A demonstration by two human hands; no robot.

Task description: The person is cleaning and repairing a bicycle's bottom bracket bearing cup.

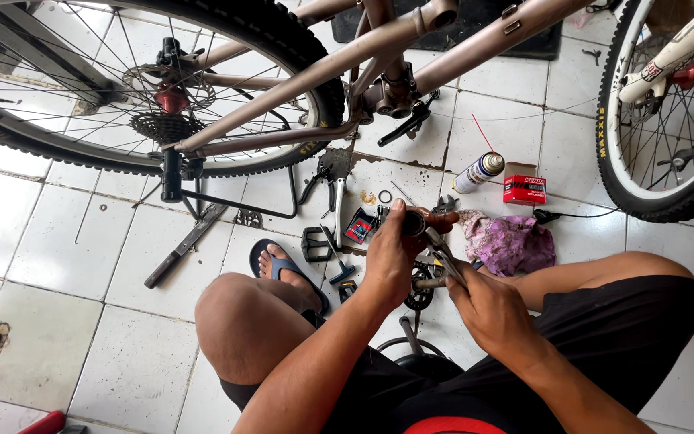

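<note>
Overhead, head view only. Person seated low over a white tiled floor [58,241], knees apart, one foot in a dark sandal [287,272].

Left hand [391,253]: fingers clenched around a small dark round part [412,223], held up in front of the body. Right hand [487,309]: fingers grasping a pair of metal pliers [442,255], whose tips reach up to the dark part and touch it. Just below the hands, a short metal axle [426,283] and a toothed chainring [419,297] show; cannot tell whether either hand bears them.

Held part sits above the floor between the knees, well apart from the floor's edges.

On the floor beyond the hands: a brown bicycle frame [339,64] on a black stand, rear wheel [138,88] toward the far left corner, a second wheel [668,120] at the far right. Near the frame: spray can [478,172], small red box [524,190] touching or just beside it, crumpled purple rag [508,241], black pedal [316,243], a long flat tool [186,245].
</note>
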